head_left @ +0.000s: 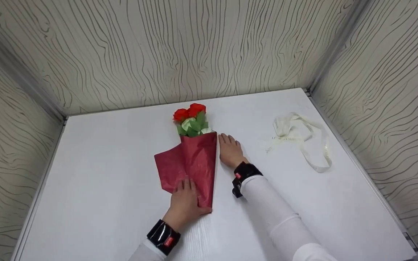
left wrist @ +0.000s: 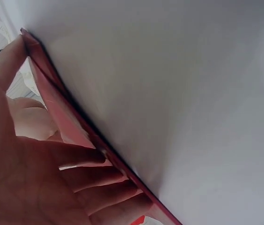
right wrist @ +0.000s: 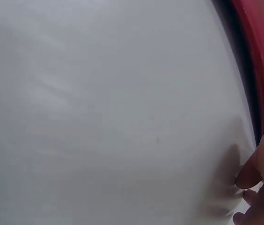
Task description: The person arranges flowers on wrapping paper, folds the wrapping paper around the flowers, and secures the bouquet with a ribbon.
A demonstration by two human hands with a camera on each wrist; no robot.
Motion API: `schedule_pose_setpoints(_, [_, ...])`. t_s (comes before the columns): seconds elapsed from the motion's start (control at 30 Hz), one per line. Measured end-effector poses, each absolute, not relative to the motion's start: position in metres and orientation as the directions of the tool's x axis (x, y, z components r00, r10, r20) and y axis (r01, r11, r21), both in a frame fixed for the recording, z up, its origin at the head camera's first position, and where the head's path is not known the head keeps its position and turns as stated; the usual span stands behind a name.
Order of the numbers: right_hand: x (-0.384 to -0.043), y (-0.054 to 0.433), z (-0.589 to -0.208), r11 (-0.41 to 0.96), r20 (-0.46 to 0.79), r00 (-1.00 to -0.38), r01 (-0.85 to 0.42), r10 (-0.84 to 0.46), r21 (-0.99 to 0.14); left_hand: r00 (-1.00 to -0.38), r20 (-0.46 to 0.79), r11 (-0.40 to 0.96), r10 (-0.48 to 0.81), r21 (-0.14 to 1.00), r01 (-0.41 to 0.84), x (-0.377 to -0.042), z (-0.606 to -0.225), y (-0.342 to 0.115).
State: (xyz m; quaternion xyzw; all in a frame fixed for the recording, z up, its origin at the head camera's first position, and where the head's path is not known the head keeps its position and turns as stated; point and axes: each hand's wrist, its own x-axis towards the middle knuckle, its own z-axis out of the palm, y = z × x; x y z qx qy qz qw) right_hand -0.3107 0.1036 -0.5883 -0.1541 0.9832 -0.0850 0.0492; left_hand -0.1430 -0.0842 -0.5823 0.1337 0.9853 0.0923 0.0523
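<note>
A small bouquet (head_left: 199,156) lies in the middle of a white bench (head_left: 100,163), blooms pointing away from the person. Two bright red roses (head_left: 197,108) top it, above pale greenish-white flowers (head_left: 187,124) and green leaves (head_left: 196,126). Deep red, slightly creased wrapping paper (head_left: 201,170) covers the stems, tapering to a narrow foot; an angular flap spreads to the left. The left hand (head_left: 184,204) rests on the lower paper, fingers extended, thumb at the foot. The right hand (head_left: 230,151), fingers straight and grasping nothing, lies just beside the right edge.
</note>
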Motion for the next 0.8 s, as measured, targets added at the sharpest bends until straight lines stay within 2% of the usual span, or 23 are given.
schedule_pose_setpoints(0.1, [-0.303,0.104,-0.585,0.918,-0.076,-0.926,-0.351,-0.369,-0.185,-0.959,-0.079,0.946,0.273,0.200,0.254,-0.143,-0.582,-0.084])
schedule_pose_setpoints(0.3, [-0.267,0.107,-0.578,0.851,-0.062,-0.850,-0.515,-0.522,-0.108,-0.956,-0.089,0.945,0.278,0.206,0.256,-0.143,-0.582,-0.084])
schedule_pose_setpoints(0.47, [-0.243,0.108,-0.577,0.809,-0.016,-0.811,-0.582,-0.585,-0.080,-0.955,-0.089,0.944,0.281,0.203,0.259,-0.144,-0.582,-0.086])
schedule_pose_setpoints(0.7, [-0.243,0.107,-0.583,0.824,-0.065,-0.824,-0.566,-0.563,0.027,-0.961,-0.032,0.949,0.275,0.167,0.266,-0.144,-0.584,-0.087])
schedule_pose_setpoints(0.8, [-0.246,0.104,-0.584,0.839,-0.062,-0.839,-0.543,-0.541,0.034,-0.964,-0.027,0.950,0.264,0.181,0.255,-0.145,-0.584,-0.087])
